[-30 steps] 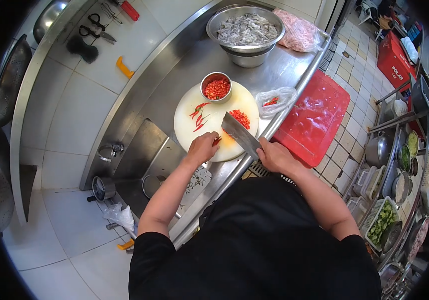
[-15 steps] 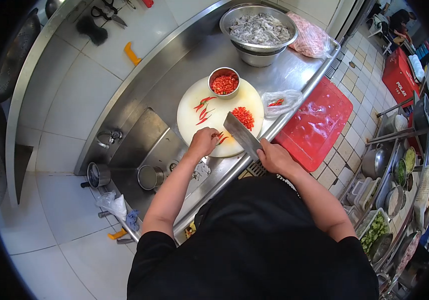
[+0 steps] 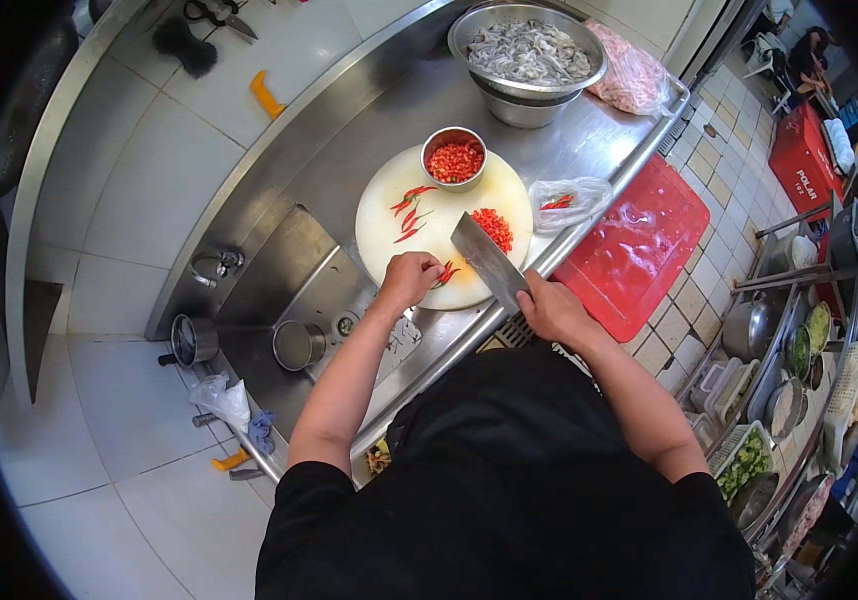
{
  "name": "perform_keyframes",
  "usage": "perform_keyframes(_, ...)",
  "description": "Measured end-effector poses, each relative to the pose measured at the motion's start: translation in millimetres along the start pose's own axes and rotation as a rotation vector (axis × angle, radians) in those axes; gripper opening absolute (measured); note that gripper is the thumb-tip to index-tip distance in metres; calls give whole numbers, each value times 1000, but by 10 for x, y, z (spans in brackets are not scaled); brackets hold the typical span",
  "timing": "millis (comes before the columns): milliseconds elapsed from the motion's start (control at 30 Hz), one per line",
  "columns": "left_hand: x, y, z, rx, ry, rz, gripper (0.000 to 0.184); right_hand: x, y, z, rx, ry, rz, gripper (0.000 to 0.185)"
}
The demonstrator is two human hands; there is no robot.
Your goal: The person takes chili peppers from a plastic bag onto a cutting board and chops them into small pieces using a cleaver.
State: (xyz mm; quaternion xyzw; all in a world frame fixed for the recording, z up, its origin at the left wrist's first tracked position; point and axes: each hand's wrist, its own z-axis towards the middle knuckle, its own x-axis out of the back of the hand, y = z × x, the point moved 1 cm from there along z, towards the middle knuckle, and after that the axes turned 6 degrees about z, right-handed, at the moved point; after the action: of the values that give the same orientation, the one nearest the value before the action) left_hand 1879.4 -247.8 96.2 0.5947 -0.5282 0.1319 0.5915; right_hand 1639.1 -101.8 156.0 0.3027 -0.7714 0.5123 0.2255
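Note:
A broad-bladed cleaver (image 3: 487,258) is gripped by its handle in my right hand (image 3: 554,308), its blade slanting over the round white cutting board (image 3: 379,228). At the board's near edge my left hand (image 3: 412,280) has its fingers drawn together at the ends of a few red chili peppers (image 3: 447,275). Chopped red chili (image 3: 492,229) lies in a pile just beyond the blade. Several whole chilies (image 3: 411,212) rest on the board's left side. A metal cup (image 3: 454,184) full of chopped chili stands at the board's far edge.
On the steel counter (image 3: 369,120) are a bowl of greyish seafood (image 3: 529,55), a bag of pink meat (image 3: 631,72) and a plastic bag with chilies (image 3: 569,204). A sink (image 3: 334,310) lies left. Right are a red lid (image 3: 639,245) and food shelves; a person (image 3: 809,60) is far off.
My left hand has shifted slightly back from the chilies, and more of them show. The cleaver stays beside the chopped pile. The whole view has shifted a little.

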Motion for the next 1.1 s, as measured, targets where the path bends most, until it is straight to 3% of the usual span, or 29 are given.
perform_keyframes(233,18,130,-229,45,22,40,22,26,-33,6,32,5,-14,27)
perform_keyframes(300,-43,261,-356,88,179,211,26,16,-60,28,35,-5,-42,27)
perform_keyframes(433,-153,375,-421,63,208,267,24,21,-223,49,47,-21,-107,24)
perform_keyframes(867,-283,302,-318,51,208,129,21,115,-772,237,70,-208,-369,23)
perform_keyframes(1100,-259,276,-255,51,184,73,21,-149,-437,201,-36,-205,-397,19)
